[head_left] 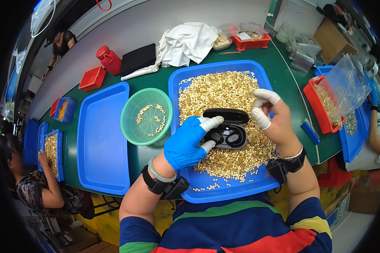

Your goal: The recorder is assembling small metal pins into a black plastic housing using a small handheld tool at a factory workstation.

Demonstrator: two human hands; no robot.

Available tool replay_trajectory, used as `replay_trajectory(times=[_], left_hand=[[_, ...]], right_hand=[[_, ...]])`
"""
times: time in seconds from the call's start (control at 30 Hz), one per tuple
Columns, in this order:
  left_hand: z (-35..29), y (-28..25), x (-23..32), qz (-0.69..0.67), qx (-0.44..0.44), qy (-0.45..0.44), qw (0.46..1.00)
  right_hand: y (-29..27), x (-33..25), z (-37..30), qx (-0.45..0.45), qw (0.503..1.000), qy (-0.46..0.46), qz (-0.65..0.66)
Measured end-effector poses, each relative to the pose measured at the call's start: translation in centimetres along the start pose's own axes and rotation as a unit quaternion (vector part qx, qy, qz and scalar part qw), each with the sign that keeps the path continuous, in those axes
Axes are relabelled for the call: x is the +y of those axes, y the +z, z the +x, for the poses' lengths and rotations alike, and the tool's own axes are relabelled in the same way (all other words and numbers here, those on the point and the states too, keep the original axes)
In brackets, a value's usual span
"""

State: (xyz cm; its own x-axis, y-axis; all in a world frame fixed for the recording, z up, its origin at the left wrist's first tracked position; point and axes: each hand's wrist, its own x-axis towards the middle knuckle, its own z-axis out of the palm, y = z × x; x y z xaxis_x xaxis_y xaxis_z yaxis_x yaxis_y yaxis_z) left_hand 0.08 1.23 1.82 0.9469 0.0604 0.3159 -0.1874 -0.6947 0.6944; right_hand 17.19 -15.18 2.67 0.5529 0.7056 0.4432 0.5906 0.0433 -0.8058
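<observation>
My left hand (188, 141), in a blue glove with white fingertip covers, grips the left side of a black earbud case (226, 114). The hinged lid is up, and two dark earbuds sit inside around a small lit display. Just right of the case, my right hand (272, 116) is raised, bare except for white covers on its fingertips. Its thumb and index finger are apart, with nothing visible between them. Under both hands lies a heap of small gold-coloured metal pieces (217, 92) in a large blue tray (259, 69).
A green mesh basket (146, 91) with a few gold pieces stands left of the tray. Farther left is a bare blue tray (103, 139). Behind are a red flask (109, 60) and white cloth (185, 44). Red bins (321, 103) stand right. Co-workers sit at both sides.
</observation>
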Motion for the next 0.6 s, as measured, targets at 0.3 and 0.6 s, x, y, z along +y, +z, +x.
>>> replay_trajectory(times=[0.3, 0.6], left_hand=[[-1.1, -0.5, 0.1, 0.011, 0.003, -0.027, 1.0], [-1.6, -0.4, -0.1, -0.002, 0.011, -0.039, 0.999]], right_hand=[[0.0, -4.1, 0.0, -0.251, 0.944, -0.097, -0.192], [0.5, -3.6, 0.4, -0.311, 0.911, -0.096, -0.251]])
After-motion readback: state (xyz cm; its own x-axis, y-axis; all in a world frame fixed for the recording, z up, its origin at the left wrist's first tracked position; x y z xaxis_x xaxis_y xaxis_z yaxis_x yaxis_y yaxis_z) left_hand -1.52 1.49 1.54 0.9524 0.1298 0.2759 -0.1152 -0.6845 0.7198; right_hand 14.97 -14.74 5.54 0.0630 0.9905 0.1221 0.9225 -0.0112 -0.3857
